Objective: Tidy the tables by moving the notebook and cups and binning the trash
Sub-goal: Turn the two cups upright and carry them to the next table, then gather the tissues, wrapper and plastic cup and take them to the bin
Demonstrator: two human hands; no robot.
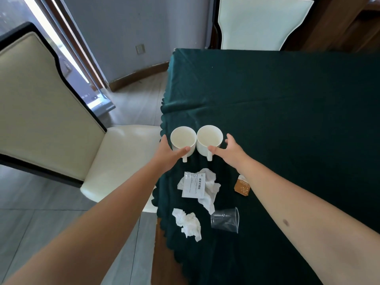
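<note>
Two white mugs stand side by side near the left edge of the table with the dark green cloth (287, 95), handles toward me. My left hand (167, 154) wraps the left mug (183, 138), thumb on its near wall. My right hand (231, 151) cups the right mug (209, 136), thumb beside the handle and fingers round its right side. Nearer to me lie a white printed sachet (193, 185) on a crumpled tissue (210, 188), a second crumpled tissue (188, 223), a clear plastic cup (225, 220) on its side, and a small orange packet (242, 187) partly behind my right forearm. No notebook is in view.
A cream padded chair (53, 112) stands at the table's left, its seat close to the mugs. Another pale chair (261, 21) stands at the far end. Grey tiled floor (41, 219) lies to the left, with a glass door beyond.
</note>
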